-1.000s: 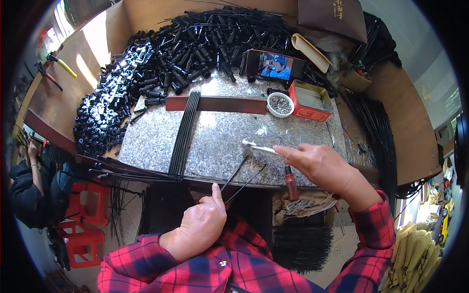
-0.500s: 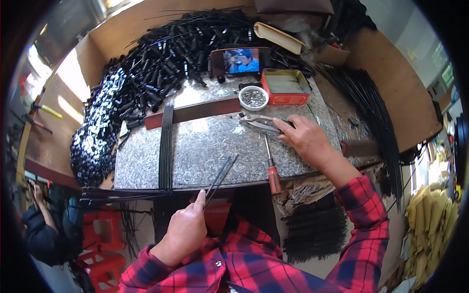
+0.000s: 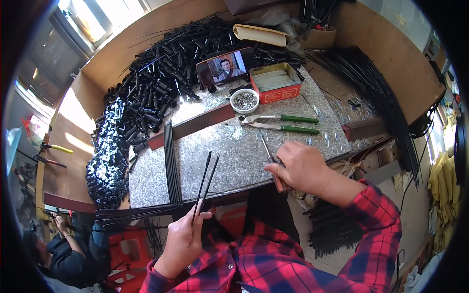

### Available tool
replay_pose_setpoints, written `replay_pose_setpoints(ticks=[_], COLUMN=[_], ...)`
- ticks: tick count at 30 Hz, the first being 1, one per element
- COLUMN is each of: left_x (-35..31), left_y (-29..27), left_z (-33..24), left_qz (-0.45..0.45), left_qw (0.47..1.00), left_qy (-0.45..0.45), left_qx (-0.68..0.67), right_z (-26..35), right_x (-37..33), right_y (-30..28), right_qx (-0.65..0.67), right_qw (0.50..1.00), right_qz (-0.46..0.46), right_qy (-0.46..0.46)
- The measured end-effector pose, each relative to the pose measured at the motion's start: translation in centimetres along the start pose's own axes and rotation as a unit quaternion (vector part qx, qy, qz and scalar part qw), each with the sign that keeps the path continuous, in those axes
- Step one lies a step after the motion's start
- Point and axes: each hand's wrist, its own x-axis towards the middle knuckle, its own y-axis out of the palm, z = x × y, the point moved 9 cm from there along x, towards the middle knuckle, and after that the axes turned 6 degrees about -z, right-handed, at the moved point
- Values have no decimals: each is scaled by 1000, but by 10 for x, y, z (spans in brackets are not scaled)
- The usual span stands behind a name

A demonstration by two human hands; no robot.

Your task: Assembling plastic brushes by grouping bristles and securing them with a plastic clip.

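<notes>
My left hand (image 3: pixel 185 235), near the table's front edge, pinches two thin black rods (image 3: pixel 204 181) that point up and away over the stone top. At the front right of the top, my right hand (image 3: pixel 301 166) is curled over a screwdriver (image 3: pixel 279 182) with a red and black handle. Its fingers and thumb close round the handle, and the metal shaft sticks out toward the far side. Beyond that hand lies a pair of cutters (image 3: pixel 286 124) with green handles. A bundle of black rods (image 3: pixel 172 166) lies to the left, crossing a dark red bar (image 3: pixel 202 124).
At the back left, black tubular parts (image 3: pixel 161 88) form a large heap. A phone (image 3: pixel 222 68) showing a video, a white bowl (image 3: pixel 245 101) of small metal pieces and a red tin (image 3: pixel 279 94) stand behind. Long black rods (image 3: pixel 376 93) hang over the right edge. Another person (image 3: pixel 68 244) sits at far left.
My right hand has let go of the cutters, which now lie on the top, and has come nearer to take the screwdriver handle. My left hand's rods stand more steeply. The view has shifted.
</notes>
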Motion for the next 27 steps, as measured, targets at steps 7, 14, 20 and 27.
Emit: replay_pose_setpoints(ticks=[7, 14, 20, 27], left_x=[0, -1, -2, 0], left_y=[-6, -2, -2, -10], left_z=[-15, -15, -16, -27], left_qz=[-40, -8, -16, -5], left_qw=[996, 997, 996, 998], left_qy=[56, 19, 36, 41], left_qx=[50, 70, 80, 38], right_z=[11, 10, 6, -21], right_x=[-1, -1, -2, 29], right_y=[7, 9, 14, -42], right_qx=[15, 15, 9, -126], right_qw=[999, 999, 999, 989], right_qz=[35, 30, 38, -70], right_qy=[15, 16, 22, 10])
